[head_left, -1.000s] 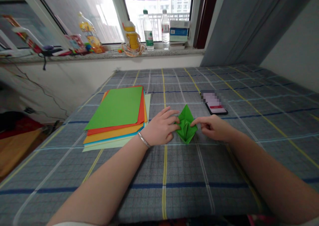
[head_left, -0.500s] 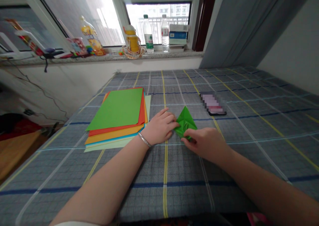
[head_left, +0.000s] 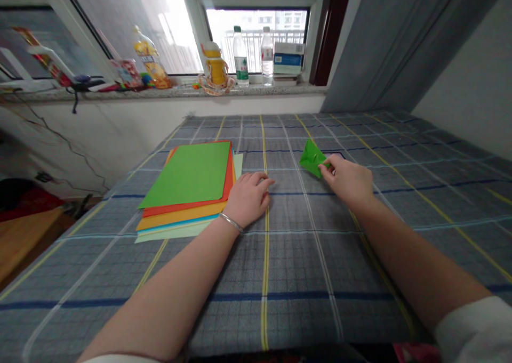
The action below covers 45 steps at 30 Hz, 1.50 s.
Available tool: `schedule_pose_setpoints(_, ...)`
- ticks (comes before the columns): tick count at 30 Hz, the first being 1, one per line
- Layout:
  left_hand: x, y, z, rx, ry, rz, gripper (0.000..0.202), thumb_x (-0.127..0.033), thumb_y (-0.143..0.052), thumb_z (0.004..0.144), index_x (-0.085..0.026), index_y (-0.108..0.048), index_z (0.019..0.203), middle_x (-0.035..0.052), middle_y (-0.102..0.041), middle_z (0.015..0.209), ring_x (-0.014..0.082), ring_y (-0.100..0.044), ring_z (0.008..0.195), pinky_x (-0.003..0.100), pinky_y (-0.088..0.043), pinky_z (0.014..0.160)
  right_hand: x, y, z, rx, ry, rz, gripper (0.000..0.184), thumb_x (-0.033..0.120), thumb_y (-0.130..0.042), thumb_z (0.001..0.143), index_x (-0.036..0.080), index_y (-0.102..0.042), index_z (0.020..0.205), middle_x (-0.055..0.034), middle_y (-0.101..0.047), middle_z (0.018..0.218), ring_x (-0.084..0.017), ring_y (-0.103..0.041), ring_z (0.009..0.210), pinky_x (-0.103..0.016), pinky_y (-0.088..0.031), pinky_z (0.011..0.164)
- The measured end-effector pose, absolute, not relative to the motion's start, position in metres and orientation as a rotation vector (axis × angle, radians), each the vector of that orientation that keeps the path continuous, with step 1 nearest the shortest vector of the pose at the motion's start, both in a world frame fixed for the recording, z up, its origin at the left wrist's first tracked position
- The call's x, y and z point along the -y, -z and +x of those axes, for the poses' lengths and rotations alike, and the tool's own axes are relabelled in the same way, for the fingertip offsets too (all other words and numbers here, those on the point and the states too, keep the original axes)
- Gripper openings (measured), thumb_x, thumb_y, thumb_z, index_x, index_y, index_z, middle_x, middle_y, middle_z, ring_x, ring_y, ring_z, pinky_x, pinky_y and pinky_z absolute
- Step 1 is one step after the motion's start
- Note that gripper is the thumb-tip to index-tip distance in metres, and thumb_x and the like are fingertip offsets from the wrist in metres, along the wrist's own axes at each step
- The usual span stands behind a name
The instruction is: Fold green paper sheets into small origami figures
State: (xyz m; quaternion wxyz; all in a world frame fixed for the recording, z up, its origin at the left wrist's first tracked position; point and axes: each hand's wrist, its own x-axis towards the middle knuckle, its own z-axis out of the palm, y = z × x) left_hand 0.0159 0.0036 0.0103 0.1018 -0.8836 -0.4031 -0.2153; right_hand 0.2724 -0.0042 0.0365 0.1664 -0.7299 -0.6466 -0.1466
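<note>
Draws daylight from the far windows (head_left: 174, 16), glares white there, dims over the curtain (head_left: 372, 38) at right, casts soft shadow beside the left forearm (head_left: 172, 293), stretches toward the left edge.

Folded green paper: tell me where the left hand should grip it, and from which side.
The left hand would probably do best pinching the folded green paper by its left corner, from the left: that corner juts free, while the right hand pinches the opposite end.

No lettering can be read, the bottle labels (head_left: 241, 64) being too blurred.
</note>
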Motion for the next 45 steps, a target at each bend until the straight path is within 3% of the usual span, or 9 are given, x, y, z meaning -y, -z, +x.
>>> schedule_pose_setpoints(3, -0.007, -0.005, 0.014, 1.242, 0.595, -2.609, 0.033, -0.019, -0.055, 0.080, -0.019, -0.062, 0.113, 0.0090, -0.059, 0.118, 0.0243, -0.057, 0.102, 0.042, -0.048, 0.091, -0.015, -0.029, 0.279, 1.922, 0.515, -2.093, 0.028, 0.041, -0.042, 0.092, 0.023, -0.063, 0.097, -0.0061, -0.072, 0.092, -0.021, -0.063, 0.072, -0.028, -0.027, 0.052)
schedule_pose_setpoints(20, -0.010, 0.003, 0.012, 1.199, 0.539, -2.668, 0.030, -0.022, -0.054, 0.083, -0.020, -0.062, 0.112, 0.0084, -0.060, 0.119, 0.0230, -0.057, 0.107, 0.042, -0.047, 0.094, -0.055, -0.008, 0.277, 1.883, 0.411, -2.218, 0.035, 0.040, -0.037, 0.095, 0.016, -0.061, 0.105, -0.0159, -0.070, 0.086, -0.029, -0.067, 0.079, -0.032, -0.040, 0.062)
schedule_pose_setpoints(27, -0.013, 0.008, 0.011, 1.172, 0.552, -2.691, 0.032, -0.022, -0.054, 0.084, -0.020, -0.061, 0.115, 0.0087, -0.060, 0.121, 0.0235, -0.055, 0.110, 0.043, -0.046, 0.096, -0.048, -0.015, 0.280, 1.729, 0.260, -2.072, 0.049, 0.040, -0.052, 0.087, 0.017, -0.041, 0.129, -0.0094, -0.072, 0.085, -0.027, -0.067, 0.077, -0.031, -0.040, 0.061)
schedule_pose_setpoints(31, -0.012, 0.006, 0.011, 1.182, 0.519, -2.690, 0.033, -0.024, -0.052, 0.085, -0.018, -0.061, 0.116, 0.0094, -0.060, 0.123, 0.0256, -0.051, 0.117, 0.044, -0.043, 0.101, -0.029, -0.021, 0.277, 1.692, 0.154, -1.957, 0.043, 0.036, -0.056, 0.083, 0.018, -0.044, 0.120, -0.0046, -0.072, 0.083, -0.024, -0.066, 0.076, -0.030, -0.039, 0.059)
schedule_pose_setpoints(36, -0.013, -0.006, 0.006, 1.358, 0.530, -2.536, 0.036, -0.027, -0.056, 0.081, -0.015, -0.060, 0.116, 0.0140, -0.057, 0.128, 0.0307, -0.049, 0.122, 0.048, -0.040, 0.104, 0.009, -0.017, 0.261, 1.973, -0.107, -1.958, 0.025, 0.041, -0.055, 0.083, 0.022, -0.057, 0.100, -0.0030, -0.071, 0.089, -0.020, -0.064, 0.075, -0.028, -0.038, 0.057)
schedule_pose_setpoints(43, -0.013, -0.025, -0.022, 1.968, 0.207, -2.009, 0.038, -0.035, -0.049, 0.085, -0.012, -0.061, 0.112, 0.0249, -0.048, 0.136, 0.0463, -0.046, 0.122, 0.064, -0.043, 0.087, 0.030, -0.005, 0.253, 2.353, -0.030, -1.769, 0.025, 0.038, -0.050, 0.088, 0.021, -0.065, 0.097, -0.0074, -0.067, 0.106, -0.022, -0.060, 0.099, -0.031, -0.044, 0.079)
schedule_pose_setpoints(45, -0.013, -0.031, -0.030, 2.153, 0.056, -1.975, 0.040, -0.039, -0.046, 0.085, -0.012, -0.062, 0.109, 0.0244, -0.055, 0.128, 0.0438, -0.056, 0.111, 0.061, -0.047, 0.080, 0.029, -0.004, 0.255, 2.354, -0.040, -1.770, 0.025, 0.038, -0.050, 0.088, 0.021, -0.065, 0.098, -0.0072, -0.066, 0.106, -0.022, -0.059, 0.099, -0.032, -0.044, 0.082)
